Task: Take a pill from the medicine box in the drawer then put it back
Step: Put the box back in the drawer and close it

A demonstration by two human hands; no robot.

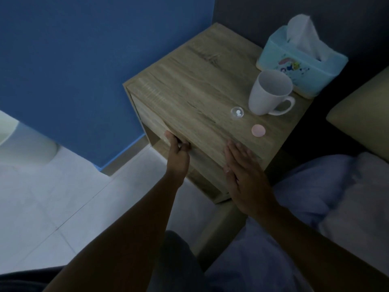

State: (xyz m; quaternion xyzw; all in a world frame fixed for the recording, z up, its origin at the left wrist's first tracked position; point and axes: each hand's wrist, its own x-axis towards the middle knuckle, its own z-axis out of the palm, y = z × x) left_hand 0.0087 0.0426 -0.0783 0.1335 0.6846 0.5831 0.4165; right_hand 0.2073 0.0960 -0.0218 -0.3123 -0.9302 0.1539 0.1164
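Note:
A wooden nightstand point(189, 81) stands against the blue wall. My left hand point(177, 152) curls its fingers over the top edge of the drawer front point(151, 121), which looks closed or nearly so. My right hand point(244, 171) lies flat with fingers apart on the nightstand's near corner, holding nothing. On top sit a small clear round container point(237, 112) with a white pill inside, and a round pink lid point(258, 130) beside it. The medicine box is hidden from view.
A white mug point(268, 93) and a light blue tissue box point(299, 60) stand at the back right of the nightstand top. A bed with a pale blue cover point(326, 197) lies to the right. White floor tiles point(52, 197) spread to the left.

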